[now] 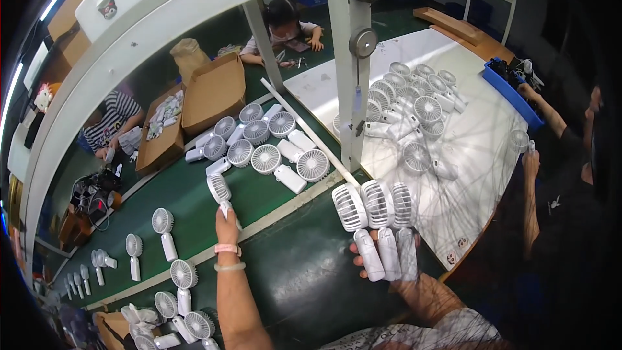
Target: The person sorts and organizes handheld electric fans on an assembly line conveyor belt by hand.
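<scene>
My left hand (227, 225), with a pink band and a pale bangle at the wrist, is closed around the handle of a white handheld fan (219, 188). That fan is held above the green conveyor belt, its round grille tilted up and away from me. Three more white handheld fans (378, 203) stand side by side in my right hand (414, 286), heads up. The fingers of this hand wrap the handles from behind and are partly hidden by them. Just beyond my left hand lies a group of white fans (265, 159) on the belt.
Single fans (162, 221) line the belt (214, 236) leftward. More fans (184, 273) sit at lower left. A fan pile (414, 100) covers part of the white table (447, 207). A metal post (353, 91) rises between. Co-workers sit beyond an open carton (214, 94) and a blue bin (512, 94).
</scene>
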Demonstrator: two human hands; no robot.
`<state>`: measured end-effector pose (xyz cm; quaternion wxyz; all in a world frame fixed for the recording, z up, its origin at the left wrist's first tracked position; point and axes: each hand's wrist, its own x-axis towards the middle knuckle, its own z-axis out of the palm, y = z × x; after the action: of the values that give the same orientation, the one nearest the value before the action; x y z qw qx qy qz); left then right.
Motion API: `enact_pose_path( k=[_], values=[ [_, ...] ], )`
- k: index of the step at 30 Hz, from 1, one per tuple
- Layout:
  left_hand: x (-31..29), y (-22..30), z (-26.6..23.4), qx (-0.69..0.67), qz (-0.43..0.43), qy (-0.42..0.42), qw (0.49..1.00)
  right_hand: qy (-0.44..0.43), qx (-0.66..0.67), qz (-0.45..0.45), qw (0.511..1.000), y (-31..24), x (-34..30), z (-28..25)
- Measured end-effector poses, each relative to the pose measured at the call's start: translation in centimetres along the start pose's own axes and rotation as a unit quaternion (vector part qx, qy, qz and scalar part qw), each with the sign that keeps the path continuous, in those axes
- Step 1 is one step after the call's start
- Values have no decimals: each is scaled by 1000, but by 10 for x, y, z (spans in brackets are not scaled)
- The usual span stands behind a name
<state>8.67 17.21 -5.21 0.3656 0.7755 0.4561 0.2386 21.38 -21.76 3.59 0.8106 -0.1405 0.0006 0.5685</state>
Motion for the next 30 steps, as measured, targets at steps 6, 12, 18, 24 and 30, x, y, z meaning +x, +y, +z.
enact_pose_path(
  k=[6, 12, 18, 24, 30],
  values=[
    [-95, 34, -18, 64, 74, -29, 995, 35, -10, 20, 999, 3, -8, 8],
    [-185, 108, 21, -493, -92, -290, 815, -28, -169, 55, 984, 32, -9, 11],
    [-186, 91, 27, -544, -184, -278, 770, 64, -117, -36, 990, 11, -13, -42],
    [-190, 102, 0, -399, 42, -171, 900, 252, -209, -324, 887, -142, -5, -29],
    [-208, 134, -31, -13, 300, -191, 935, 250, -357, -369, 821, -196, -7, -82]
  ],
)
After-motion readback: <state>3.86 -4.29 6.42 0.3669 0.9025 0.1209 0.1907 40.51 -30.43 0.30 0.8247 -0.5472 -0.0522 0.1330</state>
